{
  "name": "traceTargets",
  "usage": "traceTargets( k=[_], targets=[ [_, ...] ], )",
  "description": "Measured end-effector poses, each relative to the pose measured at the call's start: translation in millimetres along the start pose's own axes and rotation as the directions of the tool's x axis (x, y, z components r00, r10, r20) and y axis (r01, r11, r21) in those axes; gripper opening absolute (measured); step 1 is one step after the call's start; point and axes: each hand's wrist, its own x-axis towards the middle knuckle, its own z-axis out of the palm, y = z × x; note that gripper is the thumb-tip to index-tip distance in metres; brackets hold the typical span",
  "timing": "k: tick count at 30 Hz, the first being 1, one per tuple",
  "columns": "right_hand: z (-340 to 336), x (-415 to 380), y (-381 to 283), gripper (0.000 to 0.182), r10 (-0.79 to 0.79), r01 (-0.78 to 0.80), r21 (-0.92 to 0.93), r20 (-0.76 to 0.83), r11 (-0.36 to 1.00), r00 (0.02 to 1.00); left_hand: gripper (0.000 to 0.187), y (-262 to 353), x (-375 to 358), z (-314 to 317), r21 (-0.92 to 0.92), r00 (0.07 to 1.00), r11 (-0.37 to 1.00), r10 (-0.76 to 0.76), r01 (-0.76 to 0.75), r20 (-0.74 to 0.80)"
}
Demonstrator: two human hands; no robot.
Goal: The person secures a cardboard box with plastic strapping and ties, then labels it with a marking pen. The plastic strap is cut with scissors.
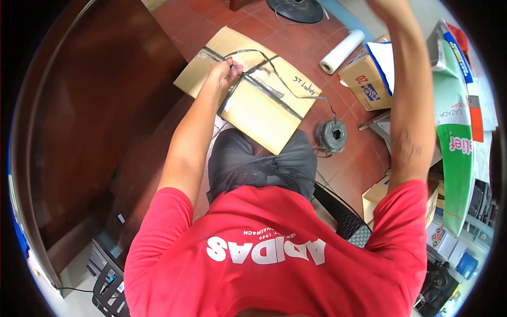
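Observation:
A cardboard box [264, 113] with handwriting on its top rests tilted at my knees. Dark plastic twine [272, 95] crosses the box, and a loose length curves over its top. My left hand [227, 73] is closed where the strands meet, its fingers pinching the twine against the box. From the box's right side the loose length runs down to a roll of dark twine [331, 136] on the floor. My right arm reaches up to the top edge of the view. Only the base of my right hand [388, 8] shows there; its fingers are cut off.
A white roll [342, 52] lies on the tiled floor beside a printed carton [369, 79]. Green and white packaging [457, 158] stands at the right. A dark brown wooden panel [100, 105] fills the left side. A black round base [297, 9] is at the top.

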Motion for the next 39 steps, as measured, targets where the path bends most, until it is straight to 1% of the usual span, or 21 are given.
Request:
traceTargets(
  k=[1,3,4,5,6,7,9,10,11,12,14,15,17,20,21,24,26,29,30,32,39],
  targets=[
    [10.6,-30.9,36.7,0.026,0.128,-0.135,0.161,0.052,0.978,0.99,0.035,1.0,1.4,2.9,0.002,1.0,1.0,-0.004,0.004,0.001],
    [49.3,-107.1,79.6,0.024,0.357,-0.421,0.412,0.226,0.808,0.907,0.037,3.6,-1.7,3.7,0.035,1.0,0.999,0.004,-0.004,0.005],
    [71.0,-139.4,76.1,0.02,0.505,-0.599,0.433,0.321,0.674,0.801,0.037,6.0,-2.1,4.5,0.036,1.0,0.999,-0.003,0.003,-0.003],
    [90.6,-170.6,76.6,0.018,0.604,-0.769,0.393,0.476,0.504,0.639,0.036,9.4,-2.6,7.8,0.116,0.997,0.99,0.072,-0.075,0.031],
    [123.3,-214.4,98.7,0.021,0.573,-0.798,0.37,0.559,0.476,0.6,0.034,14.5,-3.8,12.4,0.194,0.987,0.969,0.144,-0.156,0.073],
    [134.3,-229.5,76.3,0.025,0.48,-0.878,0.301,0.748,0.372,0.459,0.034,22.2,-10.4,17.7,0.198,0.988,0.969,0.138,-0.15,0.07],
    [172.1,-275.4,59.9,0.035,0.279,-0.884,0.46,0.862,-0.078,0.424,0.028,33.1,-26.1,24.5,0.468,0.959,0.838,0.264,-0.281,0.104],
    [195.1,-294.4,52.7,0.041,0.262,-0.827,0.517,0.848,-0.219,0.461,0.024,31.3,-19.9,19.9,0.499,0.929,0.785,0.338,-0.367,0.151],
    [214.6,-303.3,47.3,0.046,0.25,-0.75,0.56,0.828,-0.351,0.501,0.024,32.7,-22.3,20.1,0.506,0.93,0.782,0.337,-0.365,0.149],
    [227.6,-302.1,42.1,0.046,0.246,-0.747,0.562,0.827,-0.355,0.505,0.024,35.5,-28.1,20.4,0.532,0.914,0.748,0.373,-0.397,0.158],
    [247.7,-294.7,31.3,0.048,0.284,-0.62,0.61,0.787,-0.493,0.548,0.024,39.6,-31.6,18.4,0.562,0.896,0.707,0.411,-0.429,0.166],
    [255.0,-289.1,29.0,0.048,0.279,-0.62,0.608,0.787,-0.496,0.549,0.024,40.9,-31.6,15.5,0.573,0.885,0.689,0.44,-0.443,0.154],
    [266.9,-270.0,29.6,0.048,0.274,-0.701,0.598,0.801,-0.388,0.532,0.023,44.4,-31.8,8.8,0.587,0.872,0.67,0.47,-0.455,0.14],
    [284.0,-239.9,32.6,0.05,0.305,-0.68,0.609,0.793,-0.409,0.528,0.025,62.8,-32.7,-0.7,0.627,0.825,0.618,0.56,-0.474,0.072],
    [289.3,-229.8,34.3,0.051,0.327,-0.659,0.617,0.787,-0.43,0.522,0.029,68.0,-35.7,-2.8,0.516,0.821,0.687,0.568,-0.511,0.056],
    [306.4,-207.6,36.0,0.058,0.334,-0.661,0.629,0.777,-0.41,0.533,0.026,75.1,-37.1,-8.8,0.583,0.862,0.682,0.502,-0.442,0.065],
    [315.5,-195.6,32.4,0.06,0.34,-0.65,0.638,0.77,-0.414,0.539,0.022,76.1,-33.7,-10.1,0.729,0.849,0.556,0.524,-0.4,0.066],
    [327.0,-183.1,29.0,0.062,0.348,-0.644,0.628,0.778,-0.437,0.523,0.018,78.8,-38.8,-14.8,0.764,0.857,0.526,0.512,-0.373,0.066],
    [330.8,-178.3,28.5,0.063,0.361,-0.628,0.627,0.779,-0.462,0.512,0.018,78.2,-36.2,-17.2,0.764,0.857,0.525,0.511,-0.374,0.068],
    [337.6,-168.9,28.8,0.067,0.358,-0.614,0.625,0.78,-0.482,0.514,0.025,75.8,-23.9,-26.8,0.775,0.806,0.46,0.583,-0.433,0.105],
    [367.3,-141.1,28.2,0.069,0.326,-0.614,0.606,0.793,-0.505,0.515,0.027,82.0,-23.5,-40.3,0.831,0.856,0.47,0.516,-0.296,0.013]
  ],
)
